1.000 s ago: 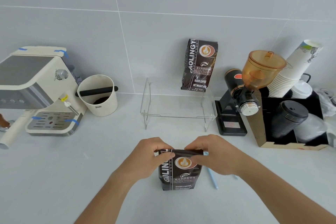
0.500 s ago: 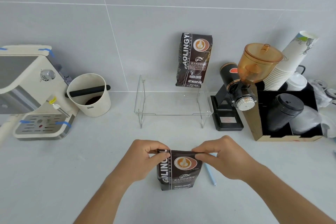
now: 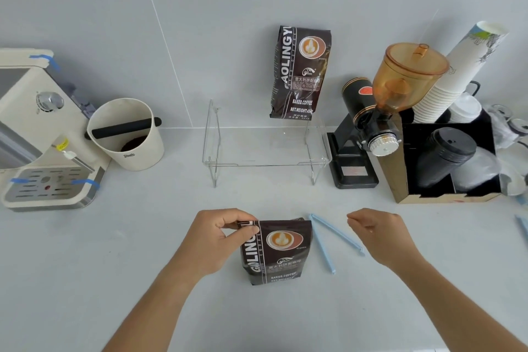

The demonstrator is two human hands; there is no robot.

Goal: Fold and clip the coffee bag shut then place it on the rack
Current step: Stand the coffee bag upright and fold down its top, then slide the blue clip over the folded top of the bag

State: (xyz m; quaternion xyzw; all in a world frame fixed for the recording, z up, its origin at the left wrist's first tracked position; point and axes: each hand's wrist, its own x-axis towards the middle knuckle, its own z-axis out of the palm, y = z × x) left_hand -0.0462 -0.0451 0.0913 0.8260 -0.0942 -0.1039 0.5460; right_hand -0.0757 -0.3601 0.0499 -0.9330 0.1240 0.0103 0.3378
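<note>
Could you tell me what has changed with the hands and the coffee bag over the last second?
The right hand let go of the folded top of the coffee bag and moved off to the right, uncovering the open blue clip on the counter. The left hand still pinches the fold, and the bag stands where it was. The second bag remains on the clear rack.

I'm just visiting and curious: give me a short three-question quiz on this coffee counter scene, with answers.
1. True or false: the right hand is gripping the near coffee bag.
2. Which hand pinches that bag's folded top? A) left hand B) right hand C) both
3. Fill in: the open blue clip lies on the counter to the bag's ____.

Key: 1 false, it is off the bag and holds nothing; 2 A; 3 right. A second coffee bag already stands on the clear rack.
</note>
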